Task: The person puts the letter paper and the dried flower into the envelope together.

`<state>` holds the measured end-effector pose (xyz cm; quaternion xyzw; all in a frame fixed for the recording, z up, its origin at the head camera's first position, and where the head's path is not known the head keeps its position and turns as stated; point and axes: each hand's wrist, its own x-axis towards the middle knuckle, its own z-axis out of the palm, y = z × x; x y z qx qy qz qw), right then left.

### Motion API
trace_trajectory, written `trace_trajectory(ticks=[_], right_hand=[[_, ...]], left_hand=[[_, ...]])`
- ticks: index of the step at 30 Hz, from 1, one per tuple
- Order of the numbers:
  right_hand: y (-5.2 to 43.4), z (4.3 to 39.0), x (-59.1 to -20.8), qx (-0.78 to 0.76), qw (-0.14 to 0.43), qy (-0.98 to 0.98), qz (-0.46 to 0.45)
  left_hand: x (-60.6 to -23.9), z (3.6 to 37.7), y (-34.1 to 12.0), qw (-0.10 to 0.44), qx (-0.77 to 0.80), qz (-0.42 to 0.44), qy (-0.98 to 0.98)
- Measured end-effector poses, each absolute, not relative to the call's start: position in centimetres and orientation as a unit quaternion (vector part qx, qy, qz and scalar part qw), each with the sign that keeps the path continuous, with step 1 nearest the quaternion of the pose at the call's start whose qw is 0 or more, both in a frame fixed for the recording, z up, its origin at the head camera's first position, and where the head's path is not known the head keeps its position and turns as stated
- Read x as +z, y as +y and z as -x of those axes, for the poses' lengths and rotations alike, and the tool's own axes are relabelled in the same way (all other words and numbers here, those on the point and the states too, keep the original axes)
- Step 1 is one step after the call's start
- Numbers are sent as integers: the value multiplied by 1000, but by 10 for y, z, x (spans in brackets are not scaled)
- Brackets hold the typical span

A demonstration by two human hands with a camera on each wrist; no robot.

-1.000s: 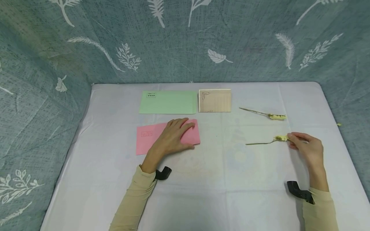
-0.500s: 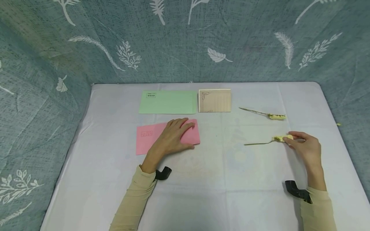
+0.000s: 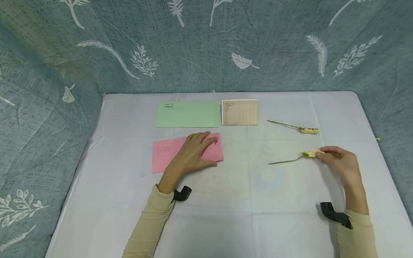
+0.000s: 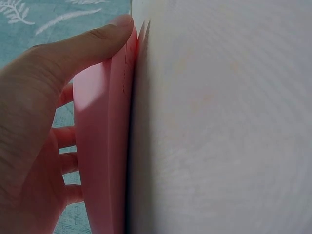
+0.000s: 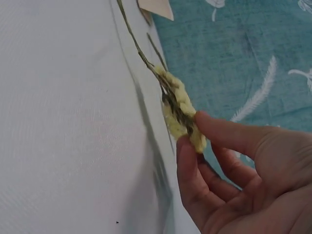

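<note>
In the head view my left hand [image 3: 191, 153] lies over a pink envelope [image 3: 213, 150]. Its fingers reach the envelope's far edge and its thumb sits at the near edge by the right end. The left wrist view shows the thumb and fingers [image 4: 68, 163] on either side of the slightly bowed pink paper. Off to the right, my right hand [image 3: 342, 165] pinches the yellow head of a dried flower stem [image 3: 306, 154] between thumb and fingertips, the thin stalk pointing left. The right wrist view shows this yellow flower head [image 5: 181, 105] close up, a shadow beside it.
Behind the pink envelope lies a green envelope [image 3: 187, 114], with a beige lined notepad [image 3: 240, 113] to its right. A second dried yellow flower [image 3: 309, 130] rests farther back than the held one. Leaf-patterned cloth [image 3: 206, 46] hangs behind the white table [image 3: 226, 222].
My right hand has shifted slightly left with the dried flower, whose stalk tip has moved left and a little nearer. The left hand and pink envelope stay in place.
</note>
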<state>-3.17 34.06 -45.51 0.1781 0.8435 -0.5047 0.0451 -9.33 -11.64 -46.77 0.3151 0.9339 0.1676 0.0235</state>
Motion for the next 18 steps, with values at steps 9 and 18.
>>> trace_trajectory(ticks=[9,18], right_hand=[[340,38,-463,-744,76,655,-107],[332,48,-465,-770,111,621,-91]], left_hand=[[-465,94,-118,28,166,-313,935],[-463,94,-117,39,172,-310,934]])
